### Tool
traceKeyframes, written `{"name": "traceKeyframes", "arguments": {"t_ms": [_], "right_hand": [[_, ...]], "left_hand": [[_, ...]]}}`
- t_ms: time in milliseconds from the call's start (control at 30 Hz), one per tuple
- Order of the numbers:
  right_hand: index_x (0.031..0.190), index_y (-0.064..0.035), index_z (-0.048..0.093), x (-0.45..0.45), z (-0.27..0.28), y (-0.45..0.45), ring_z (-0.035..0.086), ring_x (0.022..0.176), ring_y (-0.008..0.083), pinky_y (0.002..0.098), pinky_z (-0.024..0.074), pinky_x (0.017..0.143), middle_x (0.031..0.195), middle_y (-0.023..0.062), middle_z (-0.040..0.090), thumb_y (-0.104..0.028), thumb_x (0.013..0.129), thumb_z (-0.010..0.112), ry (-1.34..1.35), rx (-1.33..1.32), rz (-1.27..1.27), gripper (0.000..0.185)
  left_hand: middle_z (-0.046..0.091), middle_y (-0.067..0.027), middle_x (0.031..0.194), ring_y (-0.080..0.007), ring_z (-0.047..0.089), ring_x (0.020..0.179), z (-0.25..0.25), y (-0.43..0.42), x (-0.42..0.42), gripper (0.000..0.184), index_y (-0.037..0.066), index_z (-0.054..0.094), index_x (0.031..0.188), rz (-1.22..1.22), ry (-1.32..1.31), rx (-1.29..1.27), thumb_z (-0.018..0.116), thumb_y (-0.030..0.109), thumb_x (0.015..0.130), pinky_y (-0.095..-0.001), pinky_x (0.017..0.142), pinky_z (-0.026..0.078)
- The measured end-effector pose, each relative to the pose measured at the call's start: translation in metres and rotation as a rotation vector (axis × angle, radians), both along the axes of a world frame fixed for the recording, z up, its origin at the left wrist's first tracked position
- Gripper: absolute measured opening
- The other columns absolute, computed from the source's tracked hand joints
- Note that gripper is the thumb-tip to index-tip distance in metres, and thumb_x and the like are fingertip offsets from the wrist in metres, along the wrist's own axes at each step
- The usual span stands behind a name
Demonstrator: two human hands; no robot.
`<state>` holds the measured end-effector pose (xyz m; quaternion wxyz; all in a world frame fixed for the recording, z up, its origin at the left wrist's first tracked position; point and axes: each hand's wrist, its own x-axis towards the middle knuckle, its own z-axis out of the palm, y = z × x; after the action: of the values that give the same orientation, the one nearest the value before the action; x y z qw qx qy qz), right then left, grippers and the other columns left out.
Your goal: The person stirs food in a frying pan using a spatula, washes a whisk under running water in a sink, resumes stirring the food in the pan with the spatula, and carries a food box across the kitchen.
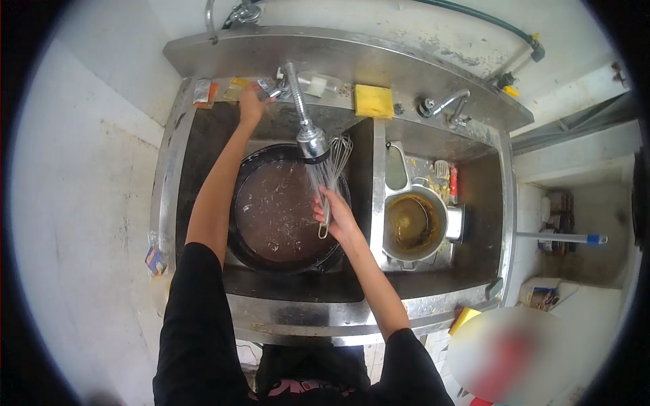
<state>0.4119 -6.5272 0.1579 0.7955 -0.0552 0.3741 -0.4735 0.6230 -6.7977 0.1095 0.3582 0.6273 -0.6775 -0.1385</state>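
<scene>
My right hand (336, 215) is closed round the handle of a wire whisk (340, 159), its wires pointing up under the spout. A stream of water runs from the chrome faucet (312, 141) beside the whisk. At the back ledge my left hand (252, 105) has its fingers on the faucet lever (269, 91). Below both arms a large black pan (244, 254) sits in the left basin, filled with brownish water with whitish streaks.
In the right basin stand a pot (440, 233) with yellowish residue, a rectangular metal container (397, 169) and a slotted turner (441, 169). A yellow sponge cloth (373, 101) lies on the back ledge. A second faucet (447, 106) rises at the right.
</scene>
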Motion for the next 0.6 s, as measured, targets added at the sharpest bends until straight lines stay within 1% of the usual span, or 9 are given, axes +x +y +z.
{"name": "traceKeyframes", "arguments": {"t_ms": [67,100,167,233,300,367,433,567,600], "right_hand": [[0.093,-0.0105,0.038,0.0,0.004,0.005,0.04,0.049,0.0105,0.0212,0.03,0.039,0.067,0.0041,0.045,-0.019,0.083,0.051,-0.008,0.021,0.009,0.019],[0.094,-0.0104,0.037,0.0,0.004,0.009,0.039,0.049,0.0103,0.0212,0.0299,0.039,0.066,0.0038,0.045,-0.019,0.083,0.051,-0.019,0.045,0.023,0.019],[0.093,-0.0103,0.037,0.0,-0.001,0.015,0.039,0.049,0.0099,0.0206,0.0293,0.039,0.065,0.0035,0.044,-0.018,0.082,0.051,-0.057,0.061,-0.01,0.019],[0.091,-0.0104,0.038,0.0,0.001,0.022,0.038,0.048,0.0095,0.0203,0.0287,0.038,0.064,0.0031,0.044,-0.016,0.082,0.05,-0.077,0.08,0.04,0.016],[0.088,-0.0101,0.038,-0.001,0.0,0.03,0.038,0.048,0.0092,0.0202,0.0283,0.037,0.064,0.0028,0.045,-0.016,0.083,0.05,-0.061,0.067,-0.006,0.014],[0.086,-0.0094,0.038,0.0,0.0,0.039,0.04,0.048,0.0091,0.0202,0.0281,0.036,0.064,0.0026,0.045,-0.016,0.083,0.05,-0.048,0.071,0.031,0.014],[0.084,-0.0094,0.039,0.001,0.008,0.05,0.038,0.046,0.0079,0.019,0.0276,0.036,0.064,0.0022,0.044,-0.016,0.081,0.051,0.024,0.084,-0.019,0.014],[0.089,-0.0094,0.038,0.004,0.017,0.076,0.039,0.047,0.008,0.0193,0.03,0.037,0.063,0.0023,0.043,-0.013,0.081,0.051,0.1,0.08,-0.017,0.016],[0.092,-0.0087,0.037,0.007,0.02,0.083,0.04,0.047,0.0081,0.0195,0.0311,0.037,0.063,0.0022,0.043,-0.013,0.081,0.051,0.197,0.054,-0.006,0.019]], "left_hand": [[0.056,-0.015,0.09,-0.0294,0.052,0.09,-0.005,-0.002,-0.001,0.06,-0.001,0.05,0.1,0.076,-0.182,-0.214,0.078,0.022,0.052,-0.0368,0.079,0.04],[0.056,-0.015,0.09,-0.0294,0.052,0.09,-0.007,-0.002,0.002,0.06,-0.001,0.05,0.1,0.054,-0.184,-0.214,0.078,0.022,0.052,-0.0368,0.079,0.04],[0.054,-0.0154,0.092,-0.0306,0.05,0.09,0.003,0.008,-0.002,0.065,0.0,0.048,0.103,-0.031,0.028,-0.163,0.079,0.023,0.051,-0.0368,0.079,0.039],[0.051,-0.0152,0.097,-0.0324,0.048,0.092,-0.006,0.004,-0.001,0.066,0.001,0.045,0.106,-0.06,-0.023,-0.408,0.077,0.025,0.053,-0.0373,0.078,0.038],[0.049,-0.0115,0.101,-0.0309,0.046,0.096,0.008,0.017,-0.006,0.059,0.003,0.044,0.106,-0.079,-0.1,-0.381,0.072,0.025,0.059,-0.0399,0.079,0.036],[0.049,-0.0073,0.103,-0.0268,0.045,0.098,0.016,0.032,-0.015,0.051,0.007,0.045,0.106,0.073,-0.463,-0.441,0.068,0.023,0.063,-0.0424,0.079,0.034],[0.048,-0.0049,0.106,-0.024,0.043,0.1,0.026,0.045,-0.02,0.048,0.01,0.044,0.106,0.074,-0.615,-0.379,0.066,0.021,0.065,-0.0432,0.078,0.033],[0.048,-0.005,0.106,-0.0243,0.044,0.101,0.029,0.05,-0.02,0.047,0.012,0.044,0.107,0.061,-0.735,-0.47,0.065,0.021,0.066,-0.0429,0.078,0.033],[0.047,-0.0064,0.108,-0.0252,0.044,0.101,0.033,0.053,-0.022,0.047,0.011,0.044,0.107,0.061,-0.723,-0.476,0.065,0.022,0.067,-0.0434,0.077,0.034]]}}
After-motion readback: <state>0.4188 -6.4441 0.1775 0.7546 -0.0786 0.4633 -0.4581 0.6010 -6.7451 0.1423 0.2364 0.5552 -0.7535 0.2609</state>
